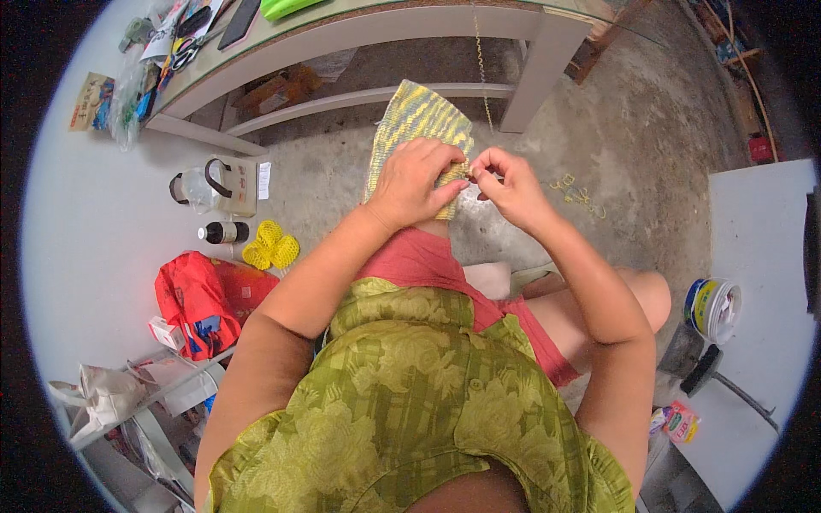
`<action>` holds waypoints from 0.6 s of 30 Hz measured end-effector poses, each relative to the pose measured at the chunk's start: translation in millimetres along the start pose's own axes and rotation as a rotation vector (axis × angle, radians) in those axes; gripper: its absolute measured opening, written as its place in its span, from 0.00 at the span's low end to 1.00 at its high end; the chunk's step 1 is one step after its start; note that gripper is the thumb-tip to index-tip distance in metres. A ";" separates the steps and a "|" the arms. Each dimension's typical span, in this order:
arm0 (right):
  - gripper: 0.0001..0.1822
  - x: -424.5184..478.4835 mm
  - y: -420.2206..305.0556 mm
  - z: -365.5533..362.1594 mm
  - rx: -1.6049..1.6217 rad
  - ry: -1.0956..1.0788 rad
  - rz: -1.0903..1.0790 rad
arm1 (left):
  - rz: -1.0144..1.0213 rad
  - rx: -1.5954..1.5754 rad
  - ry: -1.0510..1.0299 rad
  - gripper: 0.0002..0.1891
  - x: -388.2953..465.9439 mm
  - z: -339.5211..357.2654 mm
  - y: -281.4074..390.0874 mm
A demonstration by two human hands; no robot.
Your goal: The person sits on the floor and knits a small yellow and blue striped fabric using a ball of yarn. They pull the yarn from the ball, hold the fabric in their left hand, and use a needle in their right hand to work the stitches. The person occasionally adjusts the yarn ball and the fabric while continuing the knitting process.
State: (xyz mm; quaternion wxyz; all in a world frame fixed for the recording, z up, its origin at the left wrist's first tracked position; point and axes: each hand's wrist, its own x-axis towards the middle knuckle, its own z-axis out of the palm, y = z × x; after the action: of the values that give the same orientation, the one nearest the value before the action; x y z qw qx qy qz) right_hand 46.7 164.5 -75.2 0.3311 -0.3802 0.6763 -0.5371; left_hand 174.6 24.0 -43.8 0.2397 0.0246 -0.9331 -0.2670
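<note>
Over my raised thigh lies a knitted piece of variegated yellow and grey-blue yarn [423, 115]. My left hand [414, 176] rests flat across it, thumb and forefinger gripping its right edge. Close beside, my right hand [510, 186] pinches at that same edge, thumb against fingertips; the bit of yarn between them is mostly hidden. A crinkled loose strand of yarn [575, 194] lies in loops on the concrete floor to the right. Another kinked strand [479, 58] hangs down from the table edge ahead.
Ahead stands a table [359, 29] bearing scissors [186, 52] and a phone [239, 24]. On the left are a handled bag [240, 186], a dark bottle [223, 232], yellow foam fruit nets [272, 245] and a red bag [192, 288]. A bucket [712, 308] and a brush [702, 369] are right.
</note>
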 end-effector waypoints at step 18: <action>0.09 1.2 -9.0 1.7 0.244 -0.022 0.161 | -0.171 -0.123 -0.008 0.06 1.7 4.4 -9.1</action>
State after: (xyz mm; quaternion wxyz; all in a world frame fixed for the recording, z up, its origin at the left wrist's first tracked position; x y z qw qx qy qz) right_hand 49.0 161.4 -66.8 0.4244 -0.2875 0.6305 -0.5828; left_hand 170.3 18.1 -51.0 0.2134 0.0885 -0.9103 -0.3435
